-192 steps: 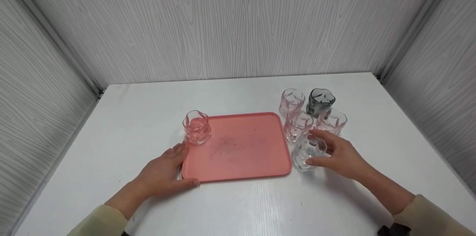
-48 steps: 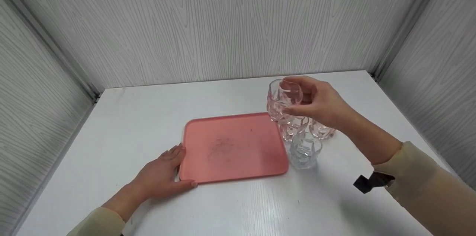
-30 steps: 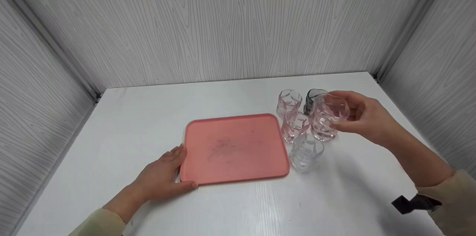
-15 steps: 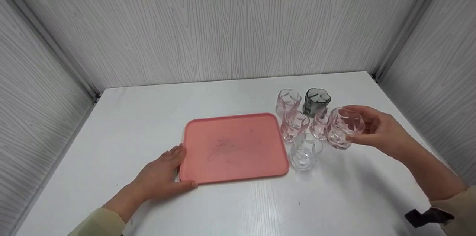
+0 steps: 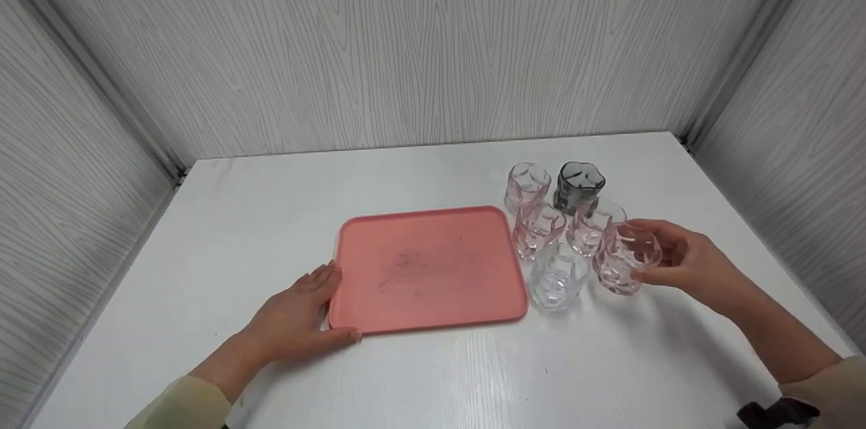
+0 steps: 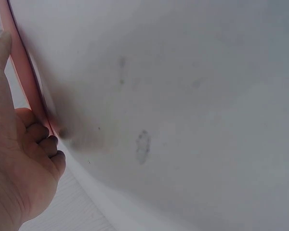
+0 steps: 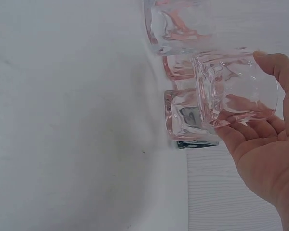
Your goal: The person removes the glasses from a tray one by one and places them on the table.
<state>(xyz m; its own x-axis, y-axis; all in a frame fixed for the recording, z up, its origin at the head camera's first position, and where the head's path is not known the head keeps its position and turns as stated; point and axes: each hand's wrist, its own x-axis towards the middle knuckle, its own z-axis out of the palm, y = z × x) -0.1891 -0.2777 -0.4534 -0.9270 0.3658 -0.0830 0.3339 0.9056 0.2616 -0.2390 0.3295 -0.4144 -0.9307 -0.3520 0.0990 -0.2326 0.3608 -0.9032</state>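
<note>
My right hand [image 5: 697, 270] holds a pink-tinted glass tumbler [image 5: 624, 265] upright between thumb and fingers, at the right side of a group of tumblers. In the right wrist view this tumbler [image 7: 243, 89] is close to the others behind it. A clear tumbler [image 5: 556, 283] stands just left of it, and a pink tumbler [image 5: 587, 236] is right behind it. My left hand [image 5: 291, 314] rests against the front left corner of a coral-pink tray [image 5: 433, 273], thumb along the front edge, fingers on the left edge. The left wrist view shows its palm beside the tray rim [image 6: 26, 77].
Farther back in the group stand a smoky grey tumbler [image 5: 578, 187] and two more pink ones, a rear pink tumbler [image 5: 526, 185] and a nearer pink tumbler [image 5: 538, 231] beside the tray's right edge. White wood-grain panels [image 5: 433, 50] enclose the white table [image 5: 433, 381].
The pink tumbler that stood on the tray's back left corner is gone from there. My right hand has carried a pink tumbler right and toward me, past the group. My left hand stays put.
</note>
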